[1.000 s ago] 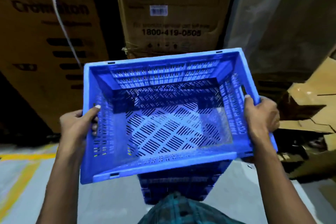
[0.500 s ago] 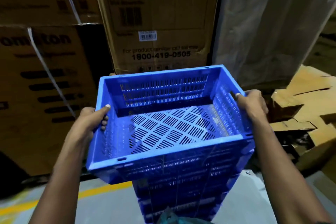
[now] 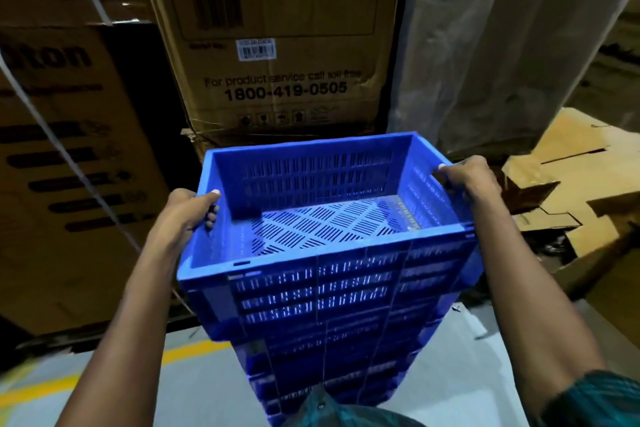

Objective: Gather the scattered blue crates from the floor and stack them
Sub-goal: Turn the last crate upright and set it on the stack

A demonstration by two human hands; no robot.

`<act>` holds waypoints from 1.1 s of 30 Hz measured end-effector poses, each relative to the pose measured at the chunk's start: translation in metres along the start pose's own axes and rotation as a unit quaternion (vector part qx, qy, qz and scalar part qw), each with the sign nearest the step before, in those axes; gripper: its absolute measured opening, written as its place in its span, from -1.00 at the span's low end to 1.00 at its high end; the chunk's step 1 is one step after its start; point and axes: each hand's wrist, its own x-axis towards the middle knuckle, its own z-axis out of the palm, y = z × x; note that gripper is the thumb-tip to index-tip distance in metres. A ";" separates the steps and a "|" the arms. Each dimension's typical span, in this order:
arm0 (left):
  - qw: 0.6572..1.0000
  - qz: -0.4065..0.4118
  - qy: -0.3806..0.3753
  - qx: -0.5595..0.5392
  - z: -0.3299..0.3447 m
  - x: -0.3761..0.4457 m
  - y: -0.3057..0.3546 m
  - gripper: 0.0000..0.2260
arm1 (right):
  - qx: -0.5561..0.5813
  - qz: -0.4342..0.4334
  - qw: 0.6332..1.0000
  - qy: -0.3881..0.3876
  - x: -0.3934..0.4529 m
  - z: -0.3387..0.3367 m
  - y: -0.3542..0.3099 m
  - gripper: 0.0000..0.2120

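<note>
A blue crate is held level at both short ends, above a stack of like crates standing on the grey floor; whether it already rests on the stack cannot be told. The left hand is closed on the left rim, thumb laid over the top edge and fingers curled into the handle slot. The right hand is closed on the right rim in the same way, thumb on top. Both forearms are stretched forward and slightly inward. Cardboard boxes are piled close behind the stack, and a yellow line is painted on the floor.
</note>
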 end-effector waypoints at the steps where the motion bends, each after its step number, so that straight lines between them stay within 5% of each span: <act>1: 1.000 0.003 0.001 0.000 0.002 0.002 0.002 -0.70 | 0.000 0.001 1.000 0.004 0.001 0.000 -0.002 -0.59; 19: 0.993 0.029 0.051 0.106 0.030 0.025 0.005 -0.76 | -0.139 -0.071 0.986 0.054 0.036 0.011 -0.007 -0.53; 33: 0.984 0.026 0.072 0.160 0.013 0.021 -0.027 -0.80 | -0.176 -0.090 0.980 -0.029 0.047 0.007 -0.005 -0.53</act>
